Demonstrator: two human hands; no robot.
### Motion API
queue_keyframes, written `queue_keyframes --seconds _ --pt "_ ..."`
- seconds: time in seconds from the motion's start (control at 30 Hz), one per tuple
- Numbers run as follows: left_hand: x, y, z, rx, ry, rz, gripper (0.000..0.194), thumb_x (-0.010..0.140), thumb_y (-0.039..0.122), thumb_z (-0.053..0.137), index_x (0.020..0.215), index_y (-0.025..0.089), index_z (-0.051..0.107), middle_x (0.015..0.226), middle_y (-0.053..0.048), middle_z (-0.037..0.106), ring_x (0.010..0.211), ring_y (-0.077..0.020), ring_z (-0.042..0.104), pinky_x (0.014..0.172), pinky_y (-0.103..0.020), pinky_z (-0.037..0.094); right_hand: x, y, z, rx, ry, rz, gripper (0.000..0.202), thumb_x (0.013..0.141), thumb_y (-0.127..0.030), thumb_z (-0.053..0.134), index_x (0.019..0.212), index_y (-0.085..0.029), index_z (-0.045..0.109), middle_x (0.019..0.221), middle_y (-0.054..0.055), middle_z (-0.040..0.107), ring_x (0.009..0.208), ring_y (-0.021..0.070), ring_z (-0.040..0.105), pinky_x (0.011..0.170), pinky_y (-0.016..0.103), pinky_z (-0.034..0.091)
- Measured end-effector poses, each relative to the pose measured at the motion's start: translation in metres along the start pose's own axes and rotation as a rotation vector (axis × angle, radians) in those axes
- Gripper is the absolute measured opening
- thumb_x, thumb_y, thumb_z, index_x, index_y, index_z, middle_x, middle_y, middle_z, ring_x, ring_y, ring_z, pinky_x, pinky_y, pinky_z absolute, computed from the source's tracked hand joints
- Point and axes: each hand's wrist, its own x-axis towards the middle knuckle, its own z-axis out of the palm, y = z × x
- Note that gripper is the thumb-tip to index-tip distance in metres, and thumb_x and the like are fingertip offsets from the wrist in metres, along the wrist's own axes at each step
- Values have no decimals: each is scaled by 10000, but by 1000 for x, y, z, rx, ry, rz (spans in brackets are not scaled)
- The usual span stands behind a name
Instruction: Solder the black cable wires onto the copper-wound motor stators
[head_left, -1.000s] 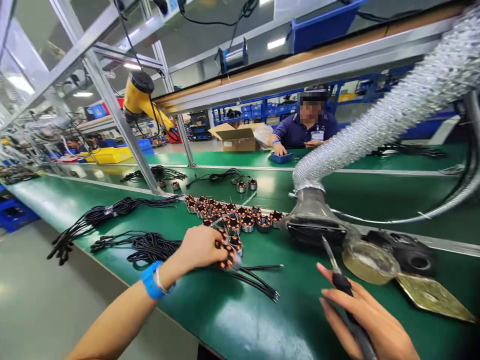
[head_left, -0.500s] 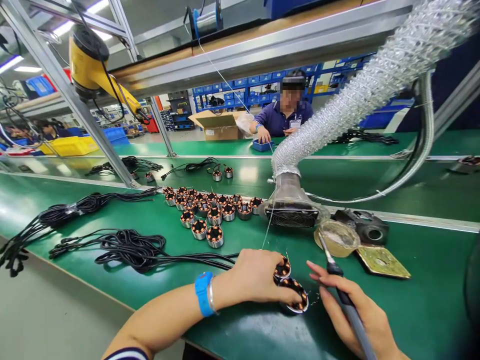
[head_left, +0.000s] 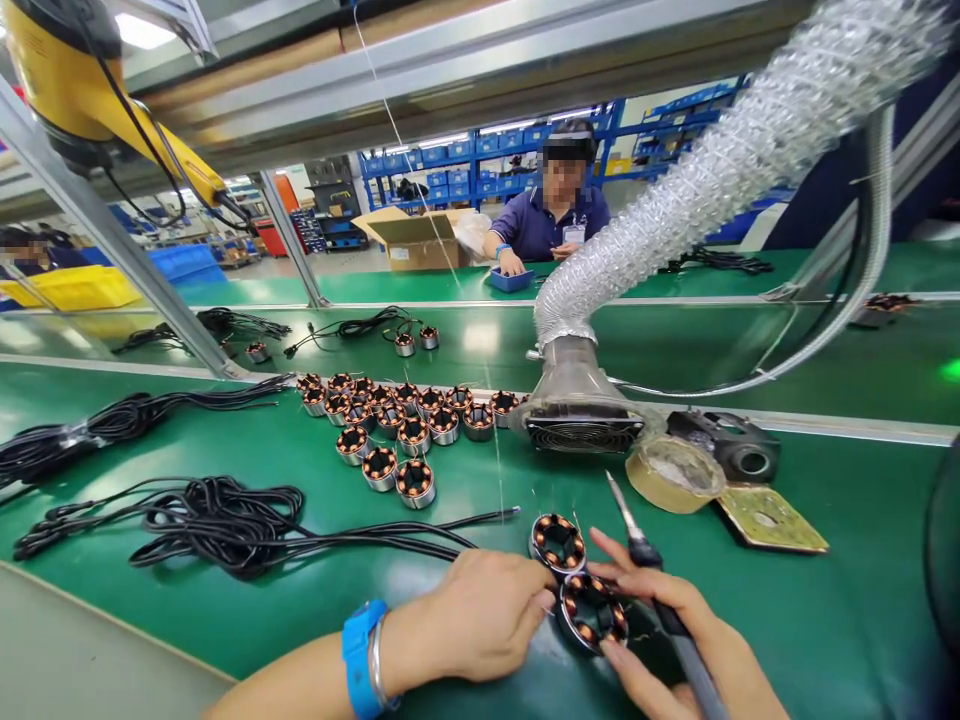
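In my right hand [head_left: 697, 630] is a soldering iron [head_left: 646, 555], its bare tip pointing up and away. The thumb and fingertips of that hand also touch the nearer of two copper-wound motor stators [head_left: 574, 602]. Against it, just beyond, stands the other stator [head_left: 576, 545] of the pair. My left hand [head_left: 480, 612] is closed, its fingertips pressed together at the left side of the nearer stator; what they hold, if anything, is hidden. Black cables [head_left: 405, 530] run in behind this hand. A thin solder wire [head_left: 495, 440] hangs down beyond it.
Several stators [head_left: 412, 435] stand grouped farther back, beside a fume extractor nozzle [head_left: 581, 425] on a silvery hose [head_left: 675, 190]. To its right are a round tan container [head_left: 660, 500] and a yellowish square pad [head_left: 776, 520]. A co-worker [head_left: 555, 210] sits opposite, one hand at a blue tray [head_left: 511, 282].
My left hand has let go of the two stators and drawn back to their left, fingers closed. My right hand has come leftward onto the nearer stator, keeping the soldering iron. The view has shifted.
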Motion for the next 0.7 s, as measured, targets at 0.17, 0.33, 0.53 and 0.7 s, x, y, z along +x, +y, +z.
queue_keyframes --seconds 0.17,0.33,0.53,0.7 --pt "1 4 -2 12 -13 -52 258 975 299 360 1001 220 604 947 -38 726 838 -221 693 694 -292 489 -5 -5 6 -32 38 -68 425 808 -329 721 1159 -202 519 1086 133 724 1142 297 626 877 294 592" --pt "-1 8 -7 -56 -22 -100 294 912 477 478 986 234 626 919 -26 740 833 -262 710 694 -326 505 -3 -11 -9 6 -48 -45 401 822 -281 656 1187 -198 514 1150 136 702 1148 305 631 900 339 592" --pt "0 5 0 -139 6 -138 449 753 559 674 1076 250 638 986 -42 752 910 -294 708 745 -340 520 -6 -9 -16 -9 -95 -81 402 835 -244 614 1214 -195 489 1210 145 678 1126 286 645 867 295 598" --pt "6 -2 5 -118 103 -157 198 889 302 547 1019 256 689 1003 -13 752 917 -233 699 775 -305 506 -5 -8 -16 13 -37 7 311 849 -251 574 1149 -193 517 997 128 726 1073 297 681 772 307 625"
